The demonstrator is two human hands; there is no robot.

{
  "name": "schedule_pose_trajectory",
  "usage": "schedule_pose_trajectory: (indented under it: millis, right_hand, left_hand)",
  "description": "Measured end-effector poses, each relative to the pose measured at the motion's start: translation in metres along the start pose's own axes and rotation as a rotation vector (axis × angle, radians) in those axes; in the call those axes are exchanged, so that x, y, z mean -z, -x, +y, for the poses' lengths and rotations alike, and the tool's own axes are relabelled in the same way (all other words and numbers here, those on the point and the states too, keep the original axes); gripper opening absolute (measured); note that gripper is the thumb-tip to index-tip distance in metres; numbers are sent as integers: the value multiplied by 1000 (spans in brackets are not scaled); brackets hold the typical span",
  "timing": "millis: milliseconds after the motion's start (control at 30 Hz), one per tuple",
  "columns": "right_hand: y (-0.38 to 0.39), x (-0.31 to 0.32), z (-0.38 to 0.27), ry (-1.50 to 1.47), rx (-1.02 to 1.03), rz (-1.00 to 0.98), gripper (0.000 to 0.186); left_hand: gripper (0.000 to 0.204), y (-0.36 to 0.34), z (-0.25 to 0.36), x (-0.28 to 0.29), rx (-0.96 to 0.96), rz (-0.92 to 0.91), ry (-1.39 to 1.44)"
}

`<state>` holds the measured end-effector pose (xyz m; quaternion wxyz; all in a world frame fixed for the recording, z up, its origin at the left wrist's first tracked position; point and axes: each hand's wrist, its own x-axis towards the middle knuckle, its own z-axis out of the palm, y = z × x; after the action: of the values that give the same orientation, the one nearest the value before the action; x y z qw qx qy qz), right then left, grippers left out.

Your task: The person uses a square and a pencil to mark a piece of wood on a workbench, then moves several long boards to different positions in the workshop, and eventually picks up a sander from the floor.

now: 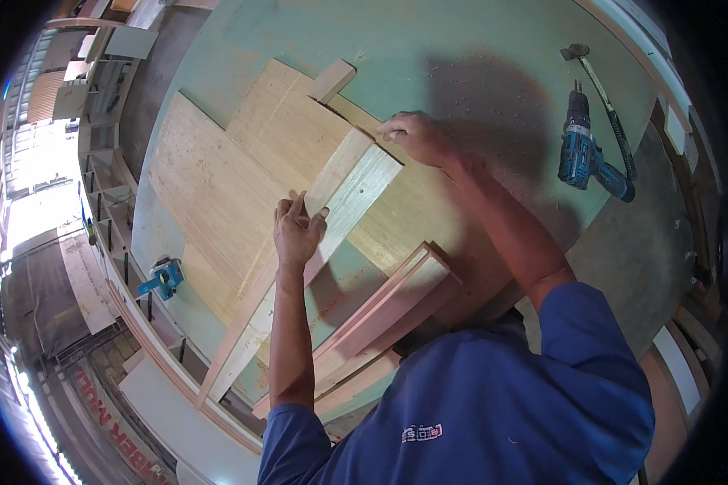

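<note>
A long pale timber board (344, 202) lies slantwise across flat wooden panels (275, 137) on a green-topped table. My left hand (299, 230) is closed over this board near its middle, fingers on the far side and thumb on the near face. Just beyond the board's upper right end is my right hand (421, 139), its fingers curled and pressed together at a panel's edge. What those fingertips hold, if anything, is too small to make out. A short wood block (332, 81) sits at the panels' far edge.
On the green tabletop (396, 40) at right lie a blue cordless drill (578, 153) and a hammer (603, 93). A blue power tool (163, 279) rests at left. Several stacked timber pieces (380, 311) lie close to my body. Wood shavings are scattered about.
</note>
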<state>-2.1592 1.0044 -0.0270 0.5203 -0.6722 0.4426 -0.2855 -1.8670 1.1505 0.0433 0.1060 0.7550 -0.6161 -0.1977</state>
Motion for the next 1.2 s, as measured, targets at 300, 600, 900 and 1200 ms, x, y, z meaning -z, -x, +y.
schedule_pose_trajectory:
  millis: [300, 600, 900, 1200]
  right_hand:
    - [13, -6, -4, -121, 45, 320, 27]
    - [43, -64, -76, 354, 502, 123, 42]
    - [17, -139, -60, 690, 604, 151, 50]
    - [16, -144, -57, 713, 738, 311, 50]
  left_hand:
    - [62, -3, 0, 3, -37, -37, -97]
    - [67, 4, 5, 2, -13, -72, -248]
    - [99, 33, 8, -14, -51, 24, -225]
    - [135, 110, -62, -18, 25, 209, -384]
